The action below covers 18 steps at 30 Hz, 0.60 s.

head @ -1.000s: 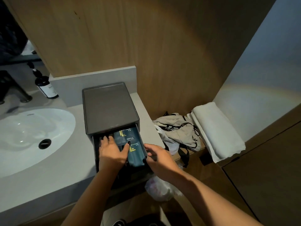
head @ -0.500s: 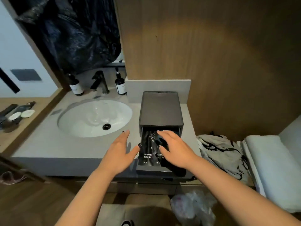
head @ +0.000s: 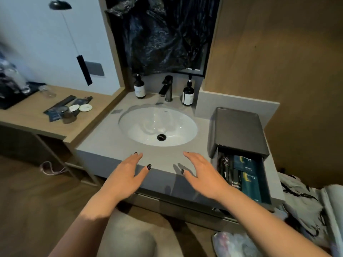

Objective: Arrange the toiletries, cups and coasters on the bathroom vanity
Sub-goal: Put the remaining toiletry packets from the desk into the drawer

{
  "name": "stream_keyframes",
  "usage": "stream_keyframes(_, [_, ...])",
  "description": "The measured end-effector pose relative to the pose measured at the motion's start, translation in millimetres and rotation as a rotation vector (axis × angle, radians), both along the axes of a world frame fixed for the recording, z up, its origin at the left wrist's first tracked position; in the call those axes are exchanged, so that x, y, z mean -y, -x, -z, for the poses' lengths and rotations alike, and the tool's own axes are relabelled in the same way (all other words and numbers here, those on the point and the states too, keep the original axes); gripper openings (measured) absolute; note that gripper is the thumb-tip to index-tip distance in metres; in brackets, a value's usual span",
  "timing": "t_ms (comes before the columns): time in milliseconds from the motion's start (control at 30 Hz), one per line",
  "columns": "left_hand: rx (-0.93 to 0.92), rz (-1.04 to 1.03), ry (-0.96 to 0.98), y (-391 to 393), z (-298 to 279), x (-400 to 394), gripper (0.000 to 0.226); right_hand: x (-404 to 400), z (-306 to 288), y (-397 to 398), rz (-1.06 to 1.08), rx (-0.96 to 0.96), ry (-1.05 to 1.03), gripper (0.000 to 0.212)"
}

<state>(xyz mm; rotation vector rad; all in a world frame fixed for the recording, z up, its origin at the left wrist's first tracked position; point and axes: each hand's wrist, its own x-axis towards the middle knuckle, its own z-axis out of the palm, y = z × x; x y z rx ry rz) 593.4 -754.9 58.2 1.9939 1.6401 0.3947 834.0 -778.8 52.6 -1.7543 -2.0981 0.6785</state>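
Both hands are out over the front edge of the vanity (head: 111,143), and both hold nothing. The left hand (head: 128,175) has its fingers straight and spread a little, palm down. The right hand (head: 202,175) looks the same, flat and loose, with its thumb pointing toward the left hand. The two hands are near each other but do not touch. Just past the fingertips is the white sink (head: 157,126). Behind the sink stands the tap (head: 167,88), with one dark bottle (head: 139,88) on its left side and another bottle (head: 188,94) on its right. Just beside the right hand, on its outer side, is a dark box (head: 239,130) sitting on the vanity. Its drawer (head: 264,171) is pulled out toward the person. Inside the drawer lie dark packs (head: 246,175); one has white letters on it, and a small brush head (head: 225,160) shows near the back. Far off on the left hand's side is a wooden desk (head: 55,127). On it lie more dark packs (head: 61,106), two round white coasters (head: 80,108) side by side, and a small dark cup (head: 67,115) just in front of them. A clear glass (head: 47,90) stands farther back on the desk, near a black tray (head: 16,95). Beyond the box, on the right hand's side, lie a rumpled cloth (head: 300,201) and a white towel (head: 334,210).
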Motion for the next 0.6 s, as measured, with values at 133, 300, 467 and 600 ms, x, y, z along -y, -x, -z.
stream_keyframes(133, [-0.017, -0.005, 0.018, 62, 1, -11, 0.063, -16, 8, 63, -0.014, -0.006, 0.019, 0.06])
stream_keyframes(300, [-0.046, -0.05, 0.016, 147, -5, -29, 0.063, -42, 13, 149, -0.025, -0.058, 0.006, 0.056])
stream_keyframes(467, [-0.04, -0.113, 0.031, 216, -8, -48, 0.058, -67, 12, 224, -0.069, -0.127, 0.023, 0.055])
stream_keyframes(600, [-0.015, -0.161, 0.047, 247, -7, -69, 0.055, -92, 5, 260, -0.103, -0.126, 0.029, 0.055])
